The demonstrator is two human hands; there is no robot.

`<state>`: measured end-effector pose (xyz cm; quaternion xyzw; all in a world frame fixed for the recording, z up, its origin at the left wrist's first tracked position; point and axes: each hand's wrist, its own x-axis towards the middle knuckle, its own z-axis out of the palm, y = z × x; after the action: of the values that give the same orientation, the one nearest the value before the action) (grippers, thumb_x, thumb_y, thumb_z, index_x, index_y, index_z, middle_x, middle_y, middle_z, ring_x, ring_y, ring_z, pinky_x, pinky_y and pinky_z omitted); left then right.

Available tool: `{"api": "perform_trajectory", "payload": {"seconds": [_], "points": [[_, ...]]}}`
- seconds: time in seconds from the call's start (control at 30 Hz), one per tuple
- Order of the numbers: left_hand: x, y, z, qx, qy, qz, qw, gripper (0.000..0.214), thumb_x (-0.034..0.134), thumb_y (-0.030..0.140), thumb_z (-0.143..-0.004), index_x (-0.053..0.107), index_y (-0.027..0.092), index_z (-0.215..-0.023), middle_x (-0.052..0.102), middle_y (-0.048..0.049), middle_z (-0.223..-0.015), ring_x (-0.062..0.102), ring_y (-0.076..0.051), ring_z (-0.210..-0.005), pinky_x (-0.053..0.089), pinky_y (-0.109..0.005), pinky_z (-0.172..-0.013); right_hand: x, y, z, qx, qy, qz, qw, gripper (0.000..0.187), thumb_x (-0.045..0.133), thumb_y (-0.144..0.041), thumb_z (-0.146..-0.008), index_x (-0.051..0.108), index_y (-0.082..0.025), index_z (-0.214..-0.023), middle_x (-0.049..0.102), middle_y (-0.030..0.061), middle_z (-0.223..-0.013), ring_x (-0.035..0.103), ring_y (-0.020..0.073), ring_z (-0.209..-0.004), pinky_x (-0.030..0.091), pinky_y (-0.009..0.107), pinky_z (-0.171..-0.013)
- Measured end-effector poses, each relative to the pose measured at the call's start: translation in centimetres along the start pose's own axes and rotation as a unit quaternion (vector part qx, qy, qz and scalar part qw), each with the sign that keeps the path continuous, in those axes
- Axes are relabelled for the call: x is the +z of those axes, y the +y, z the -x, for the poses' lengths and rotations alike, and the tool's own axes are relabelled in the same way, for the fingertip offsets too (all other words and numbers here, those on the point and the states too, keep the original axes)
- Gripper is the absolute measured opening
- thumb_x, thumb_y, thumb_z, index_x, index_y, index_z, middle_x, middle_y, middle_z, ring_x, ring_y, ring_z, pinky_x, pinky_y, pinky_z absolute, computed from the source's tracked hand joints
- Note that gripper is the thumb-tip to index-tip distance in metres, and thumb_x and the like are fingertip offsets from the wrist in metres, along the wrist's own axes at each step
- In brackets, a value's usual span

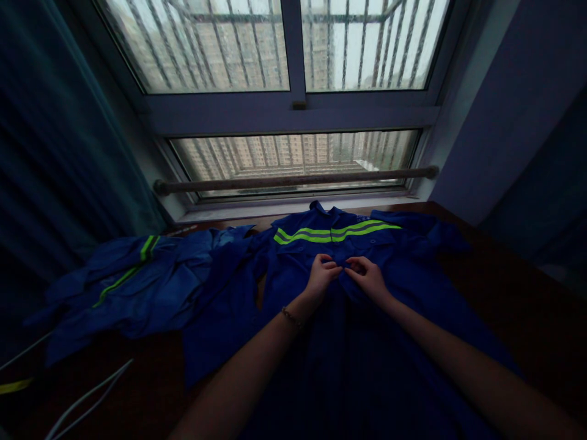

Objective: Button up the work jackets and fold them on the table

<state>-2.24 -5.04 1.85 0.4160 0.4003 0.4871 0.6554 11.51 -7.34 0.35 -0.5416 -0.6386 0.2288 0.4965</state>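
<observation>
A dark blue work jacket (293, 263) with a yellow-green reflective stripe (312, 235) across its chest lies spread out, collar towards the window. At the jacket's front opening, just below the stripe, my left hand (323, 272) pinches the fabric edge. Close beside it, my right hand (367, 274) also has its fingers closed on the front edge. The fingertips of both hands nearly meet. Whatever small part of the front lies between them is too dark and small to make out. A bracelet (291, 316) circles my left wrist.
A second blue garment (160, 287) with yellow-green stripes lies crumpled to the left. White cords (92, 397) and a yellow strip (16, 386) are at the lower left. Beyond the dark wooden surface (518, 281) stand a barred window and a horizontal rail (298, 181). A curtain (68, 122) hangs left.
</observation>
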Motion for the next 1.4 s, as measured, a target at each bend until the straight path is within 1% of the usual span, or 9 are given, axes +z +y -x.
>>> {"api": "perform_trajectory", "payload": {"seconds": [0.27, 0.37, 0.5, 0.67, 0.83, 1.0, 1.2, 1.3, 1.4], "points": [[-0.3, 0.3, 0.1, 0.075, -0.034, -0.119, 0.989, 0.031, 0.061, 0.012, -0.056, 0.041, 0.018, -0.080, 0.057, 0.0039, -0.059, 0.052, -0.008, -0.048, 0.038, -0.018, -0.050, -0.2, -1.1, 0.9, -0.104, -0.050, 0.151, 0.982, 0.027, 0.046, -0.025, -0.080, 0.058, -0.018, -0.103, 0.053, 0.0051, -0.085, 0.052, 0.0134, -0.075, 0.042, 0.026, -0.071], [-0.9, -0.1, -0.2, 0.138, -0.047, -0.226, 0.963, 0.025, 0.056, 0.009, -0.060, 0.047, 0.019, -0.082, 0.057, 0.0038, -0.060, 0.054, -0.009, -0.053, 0.038, -0.017, -0.052, -0.4, -1.3, 0.7, -0.095, -0.078, 0.184, 0.975, 0.028, 0.045, -0.029, -0.082, 0.057, -0.017, -0.104, 0.052, 0.0058, -0.086, 0.052, 0.0144, -0.077, 0.042, 0.026, -0.072], [-1.3, -0.1, -0.6, 0.185, -0.063, -0.335, 0.922, 0.027, 0.053, 0.010, -0.065, 0.050, 0.021, -0.089, 0.057, 0.0040, -0.060, 0.056, -0.011, -0.058, 0.038, -0.019, -0.057, -0.9, -3.6, 0.8, -0.076, -0.050, 0.212, 0.973, 0.027, 0.048, -0.027, -0.080, 0.055, -0.016, -0.103, 0.052, 0.0069, -0.088, 0.051, 0.0162, -0.080, 0.041, 0.027, -0.074], [-1.7, 0.3, -1.6, 0.193, -0.061, -0.375, 0.905, 0.026, 0.055, 0.010, -0.066, 0.051, 0.021, -0.089, 0.059, 0.0030, -0.063, 0.057, -0.012, -0.062, 0.039, -0.019, -0.059, -0.7, -7.3, 4.9, -0.074, -0.121, 0.268, 0.953, 0.016, 0.047, -0.025, -0.079, 0.053, -0.018, -0.092, 0.052, 0.0056, -0.083, 0.050, 0.0145, -0.070, 0.041, 0.025, -0.063], [-2.3, 0.5, -3.3, 0.229, -0.062, -0.397, 0.886, 0.025, 0.056, 0.010, -0.067, 0.052, 0.021, -0.089, 0.059, 0.0025, -0.066, 0.056, -0.012, -0.063, 0.038, -0.020, -0.062, -0.8, -5.6, 9.1, -0.091, -0.143, 0.371, 0.913, 0.030, 0.047, -0.029, -0.077, 0.050, -0.016, -0.103, 0.051, 0.0100, -0.092, 0.049, 0.0205, -0.080, 0.041, 0.030, -0.067], [-2.1, 1.1, -5.8, 0.199, -0.028, -0.403, 0.893, 0.022, 0.057, 0.008, -0.066, 0.054, 0.019, -0.084, 0.060, 0.0003, -0.069, 0.057, -0.014, -0.070, 0.039, -0.022, -0.069, -2.4, -2.2, 6.0, -0.078, -0.147, 0.296, 0.941, 0.036, 0.048, -0.025, -0.074, 0.047, -0.013, -0.107, 0.051, 0.0095, -0.096, 0.048, 0.0183, -0.086, 0.039, 0.028, -0.076], [0.2, 1.9, -8.3, 0.154, 0.035, -0.404, 0.901, 0.037, 0.058, 0.005, -0.063, 0.046, 0.012, -0.097, 0.060, -0.0092, -0.079, 0.057, -0.020, -0.078, 0.038, -0.028, -0.074, -1.7, -0.4, 0.2, 0.059, -0.102, 0.281, 0.952, 0.023, 0.052, -0.014, -0.066, 0.055, -0.013, -0.089, 0.058, 0.0078, -0.082, 0.053, 0.0167, -0.075, 0.037, 0.025, -0.066], [1.9, 1.3, -7.1, 0.130, 0.051, -0.392, 0.909, 0.057, 0.060, 0.003, -0.058, 0.037, 0.009, -0.110, 0.059, -0.0142, -0.089, 0.056, -0.023, -0.086, 0.037, -0.030, -0.078, -1.5, 0.0, -0.5, 0.067, -0.074, 0.272, 0.957, 0.020, 0.050, -0.018, -0.070, 0.058, -0.016, -0.088, 0.060, 0.0065, -0.081, 0.055, 0.0176, -0.075, 0.036, 0.026, -0.063], [2.6, 0.1, -4.3, 0.175, 0.063, -0.351, 0.918, 0.064, 0.059, 0.002, -0.059, 0.032, 0.011, -0.116, 0.052, -0.0156, -0.104, 0.050, -0.022, -0.101, 0.033, -0.029, -0.087, -2.4, 0.3, -0.4, 0.100, -0.054, 0.150, 0.982, 0.018, 0.053, -0.029, -0.071, 0.061, -0.016, -0.081, 0.062, 0.0047, -0.078, 0.056, 0.0180, -0.073, 0.038, 0.026, -0.063]]}}
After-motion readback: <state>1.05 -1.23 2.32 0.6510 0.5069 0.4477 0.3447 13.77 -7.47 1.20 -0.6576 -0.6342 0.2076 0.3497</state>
